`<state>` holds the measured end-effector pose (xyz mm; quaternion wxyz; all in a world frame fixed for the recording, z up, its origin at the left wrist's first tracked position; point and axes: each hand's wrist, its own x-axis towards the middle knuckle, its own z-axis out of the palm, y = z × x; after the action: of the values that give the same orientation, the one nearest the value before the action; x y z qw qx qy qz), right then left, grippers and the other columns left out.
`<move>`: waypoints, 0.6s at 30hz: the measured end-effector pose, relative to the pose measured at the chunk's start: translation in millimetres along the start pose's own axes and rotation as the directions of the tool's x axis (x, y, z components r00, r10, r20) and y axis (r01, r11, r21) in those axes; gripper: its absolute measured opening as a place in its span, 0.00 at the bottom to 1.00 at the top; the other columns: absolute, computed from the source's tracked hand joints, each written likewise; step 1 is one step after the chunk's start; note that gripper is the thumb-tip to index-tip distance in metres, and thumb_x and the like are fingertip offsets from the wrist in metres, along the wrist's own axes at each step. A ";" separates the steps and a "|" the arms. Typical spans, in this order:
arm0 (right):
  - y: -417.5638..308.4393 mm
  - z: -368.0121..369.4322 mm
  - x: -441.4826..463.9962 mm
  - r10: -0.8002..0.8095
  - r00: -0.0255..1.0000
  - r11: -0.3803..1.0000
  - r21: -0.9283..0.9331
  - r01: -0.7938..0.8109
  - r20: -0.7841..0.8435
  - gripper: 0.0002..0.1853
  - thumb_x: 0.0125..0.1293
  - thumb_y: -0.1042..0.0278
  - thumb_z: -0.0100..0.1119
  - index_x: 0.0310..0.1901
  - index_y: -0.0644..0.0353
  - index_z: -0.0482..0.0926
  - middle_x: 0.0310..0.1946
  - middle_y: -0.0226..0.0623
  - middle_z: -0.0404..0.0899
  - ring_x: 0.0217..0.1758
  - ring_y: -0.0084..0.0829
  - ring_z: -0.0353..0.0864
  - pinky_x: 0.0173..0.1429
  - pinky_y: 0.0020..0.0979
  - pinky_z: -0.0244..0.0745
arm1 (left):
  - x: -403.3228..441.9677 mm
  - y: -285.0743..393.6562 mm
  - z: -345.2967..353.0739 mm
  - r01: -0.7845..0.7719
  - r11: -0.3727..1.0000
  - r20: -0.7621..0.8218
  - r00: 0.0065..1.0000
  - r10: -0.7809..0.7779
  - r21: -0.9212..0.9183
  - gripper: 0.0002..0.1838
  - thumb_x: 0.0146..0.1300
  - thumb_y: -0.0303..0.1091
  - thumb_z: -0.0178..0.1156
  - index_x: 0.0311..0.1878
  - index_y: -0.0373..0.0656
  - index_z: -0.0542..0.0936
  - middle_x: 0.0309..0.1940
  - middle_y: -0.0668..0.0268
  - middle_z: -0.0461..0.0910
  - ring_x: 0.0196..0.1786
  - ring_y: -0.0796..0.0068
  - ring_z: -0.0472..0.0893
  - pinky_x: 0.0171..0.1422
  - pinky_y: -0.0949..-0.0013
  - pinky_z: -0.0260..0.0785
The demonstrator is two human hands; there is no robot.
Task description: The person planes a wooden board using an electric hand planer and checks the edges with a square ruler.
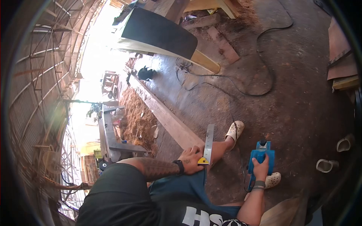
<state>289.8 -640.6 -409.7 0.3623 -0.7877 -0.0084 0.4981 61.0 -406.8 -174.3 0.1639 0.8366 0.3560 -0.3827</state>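
Note:
My left hand [190, 161], with a black watch on its wrist, is closed around the near end of a long wooden board [166, 116] and the yellow stock of a metal square [209, 141]. The square's blade points away, beside my bare leg. The board runs off toward the upper left. Down at the right, my right hand [261, 167] grips a blue power tool [260, 155], held low above the floor near one of my beige clogs [273, 180].
A dark-topped wooden piece [158, 32] stands at the top. A black cable [260, 52] winds across the floor. Wood shavings [139, 116] lie left of the board. Two loose clogs [325, 165] and stacked boards [341, 56] are at the right.

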 end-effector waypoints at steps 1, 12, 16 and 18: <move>-1.4 0.1 -0.8 0.003 1.000 1.000 -0.006 -0.003 -0.004 0.49 0.66 0.56 0.78 0.84 0.62 0.63 0.74 0.62 0.78 0.74 0.59 0.81 0.78 0.50 0.74 | -0.1 0.8 -2.0 0.009 1.000 0.017 1.000 -0.009 0.002 0.32 0.65 0.55 0.72 0.66 0.45 0.82 0.71 0.50 0.70 0.72 0.40 0.72 0.77 0.43 0.67; -8.8 3.4 0.3 0.023 0.999 0.994 -0.112 -0.020 0.029 0.50 0.66 0.52 0.78 0.84 0.58 0.63 0.69 0.63 0.82 0.70 0.62 0.83 0.74 0.52 0.77 | -7.6 -3.0 6.7 0.022 1.000 0.024 0.999 -0.022 -0.020 0.32 0.65 0.55 0.72 0.65 0.45 0.82 0.69 0.51 0.70 0.71 0.40 0.74 0.76 0.42 0.68; -17.3 10.9 3.5 -0.027 0.999 0.990 -0.140 0.033 0.042 0.50 0.66 0.51 0.78 0.84 0.57 0.62 0.68 0.63 0.82 0.69 0.62 0.84 0.74 0.53 0.77 | -17.7 -8.6 18.9 0.019 0.995 -0.035 0.999 -0.022 -0.102 0.31 0.66 0.55 0.72 0.65 0.45 0.82 0.69 0.51 0.70 0.71 0.41 0.73 0.77 0.42 0.67; -14.7 17.0 7.3 -0.054 0.997 0.983 -0.175 0.062 0.047 0.50 0.66 0.52 0.78 0.84 0.58 0.62 0.68 0.63 0.82 0.69 0.61 0.84 0.74 0.52 0.77 | -21.6 -10.8 24.2 0.031 0.991 -0.040 0.999 -0.037 -0.130 0.31 0.66 0.55 0.72 0.65 0.44 0.82 0.69 0.51 0.70 0.72 0.41 0.72 0.77 0.42 0.67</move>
<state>285.1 -617.5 -411.0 0.3053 -0.8055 -0.0831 0.5011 30.7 -422.6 -173.7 0.2035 0.8260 0.3976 -0.3439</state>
